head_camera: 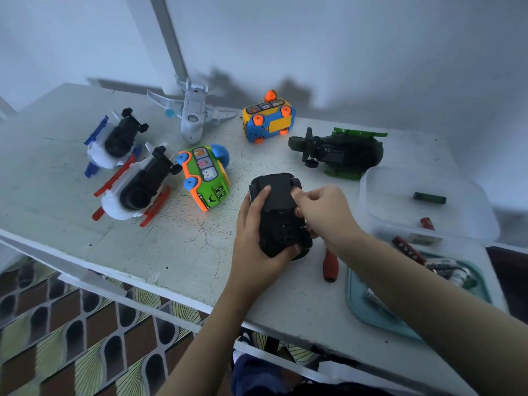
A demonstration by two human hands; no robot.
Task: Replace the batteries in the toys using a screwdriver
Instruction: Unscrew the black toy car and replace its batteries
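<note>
A person is holding a black toy car [278,212] upside down, just right of the frame's centre, over a white table [171,247]. The left hand [254,244] is gripping it from the left and below, with the thumb lying across the underside and the fingers curling round the near end. The right hand [325,212] is clasping the car's right edge with its fingers curled tight against it; what the fingertips are doing there is hidden. A red-handled screwdriver [330,264] is lying on the table just below the right wrist, with neither hand touching it. At the right of the frame, a clear tub [371,195] is holding a green battery [429,198], and a teal tray [360,307] is holding more batteries [448,270]. Other toys are lying across the upper left, among them a green bus [205,175] and a white plane [193,115].
</note>
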